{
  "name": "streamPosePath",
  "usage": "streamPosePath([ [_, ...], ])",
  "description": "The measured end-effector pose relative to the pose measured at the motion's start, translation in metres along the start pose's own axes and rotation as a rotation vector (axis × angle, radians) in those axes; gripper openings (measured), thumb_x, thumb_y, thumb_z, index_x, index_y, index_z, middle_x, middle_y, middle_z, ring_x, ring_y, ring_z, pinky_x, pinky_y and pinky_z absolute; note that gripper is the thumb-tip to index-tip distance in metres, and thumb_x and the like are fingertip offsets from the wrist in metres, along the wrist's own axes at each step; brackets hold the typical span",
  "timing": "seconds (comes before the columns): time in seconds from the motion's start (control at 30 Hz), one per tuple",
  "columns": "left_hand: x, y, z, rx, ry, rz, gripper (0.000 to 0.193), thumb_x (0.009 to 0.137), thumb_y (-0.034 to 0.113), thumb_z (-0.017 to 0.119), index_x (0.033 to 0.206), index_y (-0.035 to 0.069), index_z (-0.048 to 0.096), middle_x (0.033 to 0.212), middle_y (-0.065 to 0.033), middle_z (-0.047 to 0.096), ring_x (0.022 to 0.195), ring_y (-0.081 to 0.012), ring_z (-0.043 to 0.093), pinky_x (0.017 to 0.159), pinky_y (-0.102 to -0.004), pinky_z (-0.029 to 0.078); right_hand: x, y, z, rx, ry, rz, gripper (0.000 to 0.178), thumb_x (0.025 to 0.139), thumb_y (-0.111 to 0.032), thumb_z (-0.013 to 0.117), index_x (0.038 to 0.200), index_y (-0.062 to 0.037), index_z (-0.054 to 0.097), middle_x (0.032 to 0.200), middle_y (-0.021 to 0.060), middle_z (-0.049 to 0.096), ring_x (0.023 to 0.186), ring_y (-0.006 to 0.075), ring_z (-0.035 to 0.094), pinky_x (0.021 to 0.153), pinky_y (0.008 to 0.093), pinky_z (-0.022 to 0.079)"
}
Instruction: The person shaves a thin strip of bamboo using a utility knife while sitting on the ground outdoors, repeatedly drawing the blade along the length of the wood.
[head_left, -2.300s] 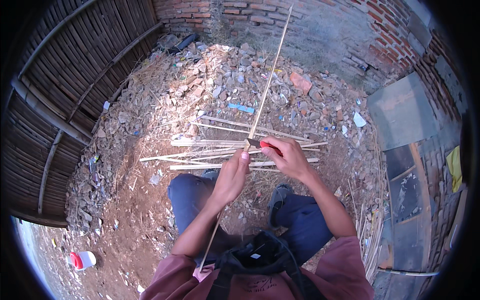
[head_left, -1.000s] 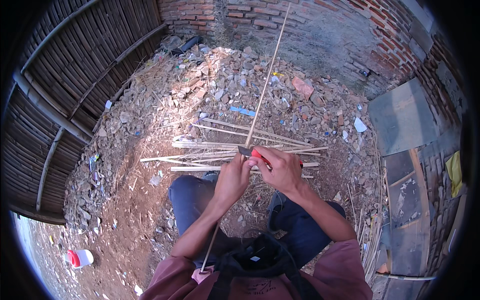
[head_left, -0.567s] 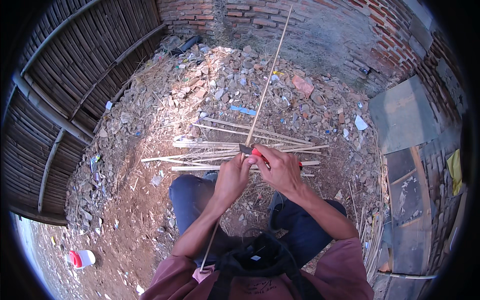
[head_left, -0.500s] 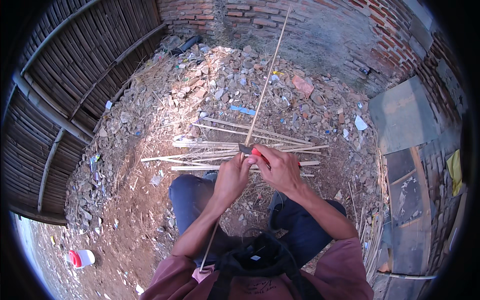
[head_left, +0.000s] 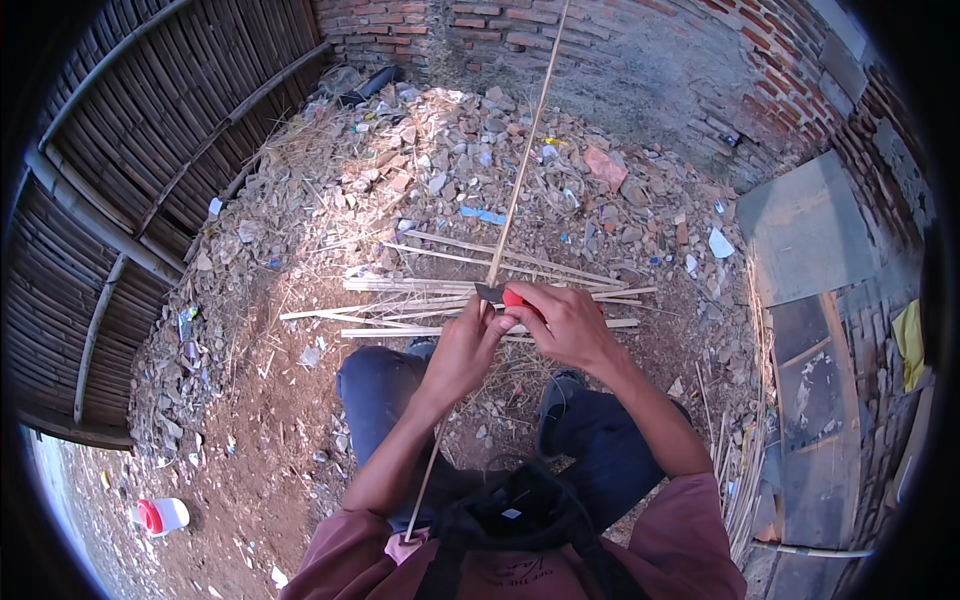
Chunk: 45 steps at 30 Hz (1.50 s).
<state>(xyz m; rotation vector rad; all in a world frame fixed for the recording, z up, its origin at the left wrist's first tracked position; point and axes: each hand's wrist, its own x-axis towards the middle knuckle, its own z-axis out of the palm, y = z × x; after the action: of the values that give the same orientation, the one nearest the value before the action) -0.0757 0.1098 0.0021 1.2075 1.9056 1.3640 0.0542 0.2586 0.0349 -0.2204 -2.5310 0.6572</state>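
Note:
My left hand (head_left: 458, 350) is closed around a long, thin bamboo strip (head_left: 522, 170). The strip runs from beside my left forearm, through the fingers, and up past the far brick wall. In my right hand (head_left: 572, 332) is a knife (head_left: 515, 300) with a red handle, gripped just beside the left fingers. Its short dark blade lies across the strip where it leaves my left hand. Both hands are close together above several pale bamboo strips (head_left: 400, 286), which lie crosswise on the ground beyond my knees. My fingers hide part of the knife's handle.
Rubble (head_left: 440, 165) with stones and litter is heaped towards the brick wall (head_left: 620, 70). A bamboo-slat wall (head_left: 130, 130) stands on the left. Boards (head_left: 815, 230) lean at the right. A white container with a red part (head_left: 165, 516) lies at the lower left.
The strip's far end has shifted up and slightly left, and now reaches the frame's top edge. Both hands have moved slightly, with the knife blade still against the strip.

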Motion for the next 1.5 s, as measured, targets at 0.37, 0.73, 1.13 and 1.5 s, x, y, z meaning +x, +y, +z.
streamPosePath([
  [0.37,0.001,0.001,-0.003,-0.025,-0.011,0.007,0.03,0.107,0.023,0.064,0.126,0.0,0.057,0.072,-0.0038,0.05,0.067,-0.0131,0.045,0.063,-0.0327,0.043,0.001,0.005,0.0,0.185,-0.088,0.112,0.03,0.099,-0.029,0.069,0.121,-0.0081,0.072,0.1,0.0144,0.077,0.08,0.0347,0.075,0.069,0.0425,0.059],
  [0.73,0.002,0.003,0.003,0.028,0.13,0.074,0.026,0.106,0.023,0.065,0.113,-0.003,0.063,0.065,-0.0137,0.059,0.058,-0.0165,0.048,0.057,-0.0386,0.042,0.001,-0.002,0.009,-0.041,0.094,-0.027,0.03,0.099,-0.026,0.068,0.124,-0.0099,0.07,0.099,0.0099,0.078,0.079,0.0319,0.076,0.065,0.0429,0.06],
  [1.13,0.003,0.003,0.006,0.068,0.098,-0.044,0.031,0.106,0.027,0.065,0.104,-0.004,0.065,0.064,-0.0214,0.06,0.054,-0.0382,0.058,0.055,-0.0466,0.043,0.001,-0.015,0.012,-0.167,0.165,0.044,0.025,0.099,-0.021,0.067,0.122,-0.0099,0.07,0.09,0.0088,0.076,0.071,0.0298,0.074,0.058,0.0408,0.058],
  [1.5,0.004,0.005,0.005,0.014,0.062,-0.056,0.037,0.11,0.034,0.059,0.102,-0.002,0.061,0.066,-0.0064,0.05,0.063,-0.012,0.041,0.057,-0.0369,0.039,0.0,-0.005,0.001,0.016,0.103,0.052,0.023,0.1,-0.024,0.068,0.116,-0.0071,0.068,0.094,0.011,0.077,0.079,0.0328,0.075,0.065,0.0438,0.058],
])
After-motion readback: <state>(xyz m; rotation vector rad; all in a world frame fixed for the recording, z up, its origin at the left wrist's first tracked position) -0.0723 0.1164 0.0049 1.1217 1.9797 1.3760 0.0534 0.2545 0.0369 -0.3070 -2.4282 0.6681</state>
